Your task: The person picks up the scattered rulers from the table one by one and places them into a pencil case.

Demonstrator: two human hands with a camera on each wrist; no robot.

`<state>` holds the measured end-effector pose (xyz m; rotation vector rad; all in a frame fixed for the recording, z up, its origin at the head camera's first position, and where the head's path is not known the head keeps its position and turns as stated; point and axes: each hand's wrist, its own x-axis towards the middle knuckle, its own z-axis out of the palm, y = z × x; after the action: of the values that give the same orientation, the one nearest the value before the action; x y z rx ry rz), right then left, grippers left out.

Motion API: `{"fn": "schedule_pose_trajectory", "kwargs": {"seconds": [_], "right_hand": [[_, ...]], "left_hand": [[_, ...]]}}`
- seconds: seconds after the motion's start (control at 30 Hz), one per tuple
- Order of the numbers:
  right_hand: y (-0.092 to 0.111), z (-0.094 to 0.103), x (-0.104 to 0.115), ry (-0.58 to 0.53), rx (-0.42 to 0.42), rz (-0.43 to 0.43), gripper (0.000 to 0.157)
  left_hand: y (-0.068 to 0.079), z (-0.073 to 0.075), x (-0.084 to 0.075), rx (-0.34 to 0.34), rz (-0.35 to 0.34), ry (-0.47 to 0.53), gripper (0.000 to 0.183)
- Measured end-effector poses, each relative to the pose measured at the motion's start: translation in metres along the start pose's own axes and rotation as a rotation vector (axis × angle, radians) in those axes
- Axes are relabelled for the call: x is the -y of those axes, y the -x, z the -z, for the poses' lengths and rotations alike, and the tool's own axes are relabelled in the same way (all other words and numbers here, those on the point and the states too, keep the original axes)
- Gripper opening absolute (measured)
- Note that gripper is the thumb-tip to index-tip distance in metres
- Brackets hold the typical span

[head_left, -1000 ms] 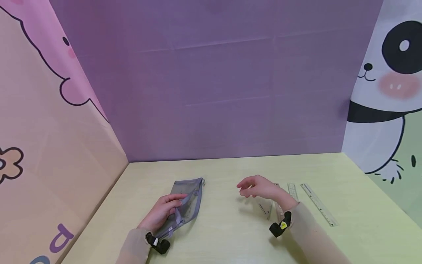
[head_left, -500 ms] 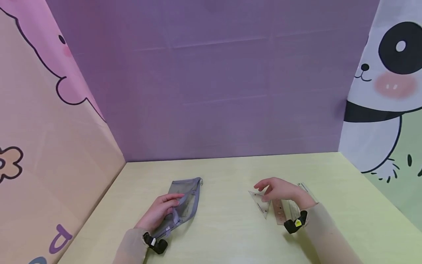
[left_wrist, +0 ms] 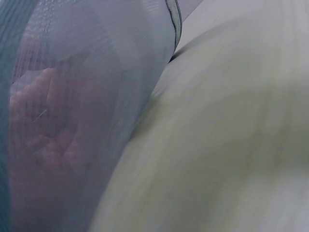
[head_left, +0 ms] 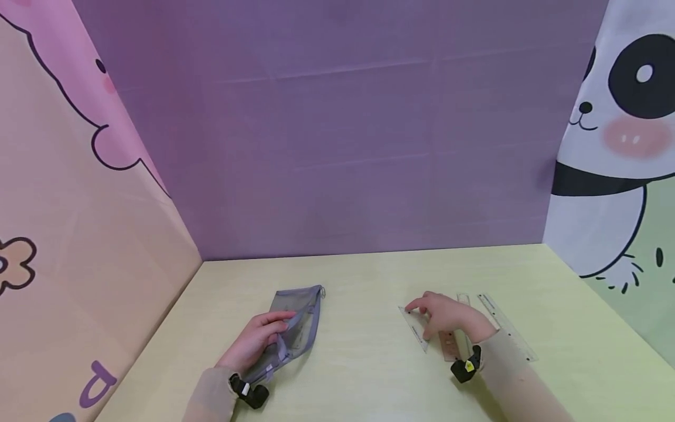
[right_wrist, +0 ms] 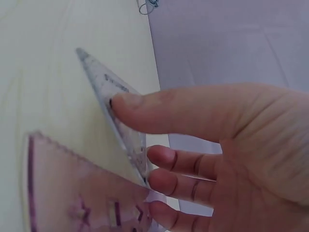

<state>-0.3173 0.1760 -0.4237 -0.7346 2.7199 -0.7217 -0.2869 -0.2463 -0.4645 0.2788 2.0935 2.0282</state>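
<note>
Pouch is pinched in my left grip. Pink ruler lies loose on the bench; my right grip, digits apart, meets the triangle, not yet lifted, I judge. Clear rulers beyond are left outside.

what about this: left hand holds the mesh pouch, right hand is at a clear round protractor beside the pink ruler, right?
Not quite: the right hand is at a clear triangle, not a round protractor, as the right wrist view shows. The mesh pouch and pink ruler are as you say.
</note>
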Motion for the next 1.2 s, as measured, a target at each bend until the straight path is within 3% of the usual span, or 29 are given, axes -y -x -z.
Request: {"fn": "schedule_pose_trajectory", "kwargs": {"seconds": [0.27, 0.47, 0.63, 0.87, 1.0, 1.2], "right_hand": [[-0.002, -0.01, 0.01, 0.005, -0.036, 0.004, 0.048], [-0.011, -0.013, 0.006, 0.049, -0.082, 0.015, 0.039], [-0.009, -0.006, 0.002, 0.028, -0.113, 0.061, 0.053], [-0.003, -0.003, 0.002, 0.005, 0.051, 0.129, 0.083], [-0.001, -0.004, 0.006, 0.06, 0.086, 0.103, 0.083], [0.0, -0.009, 0.005, 0.087, 0.06, 0.133, 0.081]], "left_hand": [[0.006, -0.001, 0.002, -0.013, 0.036, 0.003, 0.039], [0.009, -0.002, 0.001, -0.02, 0.022, -0.007, 0.038], [0.01, -0.003, -0.003, -0.028, 0.025, -0.014, 0.039], [0.009, -0.005, -0.008, -0.019, 0.013, -0.012, 0.036], [0.008, -0.006, -0.008, -0.009, 0.018, -0.008, 0.036], [0.013, -0.007, -0.009, -0.029, 0.04, -0.025, 0.038]]}}
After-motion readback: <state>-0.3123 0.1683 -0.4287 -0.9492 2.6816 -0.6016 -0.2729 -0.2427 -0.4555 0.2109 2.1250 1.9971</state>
